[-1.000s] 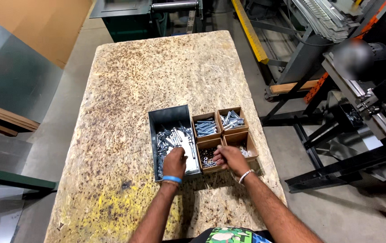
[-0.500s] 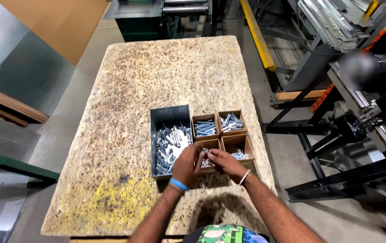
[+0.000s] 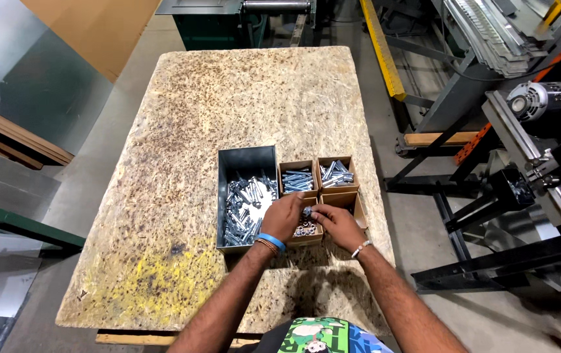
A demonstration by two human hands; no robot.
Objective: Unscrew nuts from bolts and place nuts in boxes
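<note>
My left hand (image 3: 287, 216) and my right hand (image 3: 336, 224) meet over a small cardboard box (image 3: 306, 231) of nuts at the table's near right. Between the fingertips of both hands sits a small dark metal piece (image 3: 307, 211), likely a nut on a bolt. A grey metal bin (image 3: 246, 196) full of silvery bolts lies just left of my left hand. Two more cardboard boxes (image 3: 298, 178) with bolts stand behind, and another box (image 3: 353, 202) is partly hidden by my right hand.
The boxes rest on a chipboard table (image 3: 241, 104) with yellow paint marks near the front left. Metal machines and stands (image 3: 528, 150) crowd the right side. Sheet metal and cardboard (image 3: 45, 72) lean at the left. A green machine (image 3: 221, 26) stands beyond the far edge.
My left hand has left the metal bin and moved right to meet my right hand over the small box; both now pinch a small metal piece together.
</note>
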